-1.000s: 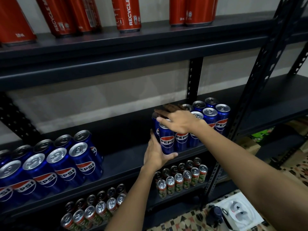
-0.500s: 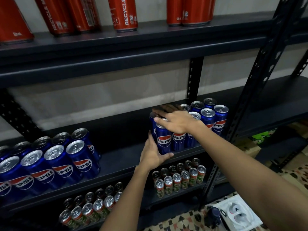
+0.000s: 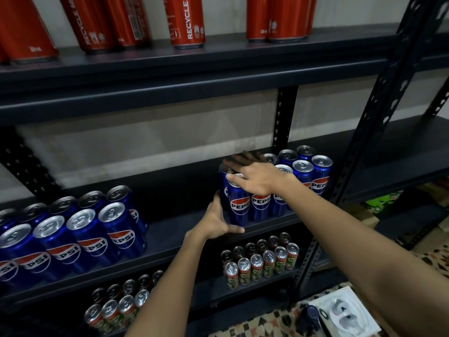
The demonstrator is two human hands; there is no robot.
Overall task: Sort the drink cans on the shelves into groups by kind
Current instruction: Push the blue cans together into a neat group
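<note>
Blue Pepsi cans (image 3: 279,188) stand in a tight cluster on the middle shelf (image 3: 175,229), close to the black upright post (image 3: 379,98) on my right. My right hand (image 3: 257,177) lies flat over the tops of the front and left cans of that cluster, fingers straight and slightly spread, pointing left. My left hand (image 3: 218,220) is at the left front corner of the cluster, palm against the side of the nearest can (image 3: 239,205), fingers reaching up along it and my thumb stretched out below along the shelf edge; the fingers are relaxed, not wrapped round the can.

Further left on the same shelf, well apart from this cluster, a second group of blue Pepsi cans (image 3: 80,234) stands in two rows. On the top shelf (image 3: 218,66) tall red cans (image 3: 185,20) stand in a loose line. On the lower shelf (image 3: 213,288) are two groups of slim green-and-red cans, one group (image 3: 260,261) beneath my right forearm and another (image 3: 119,305) to the left by my left forearm. Down on the patterned floor (image 3: 267,322) at lower right lies a white packet (image 3: 345,312) with a dark bottle cap (image 3: 311,312) just beside it.
</note>
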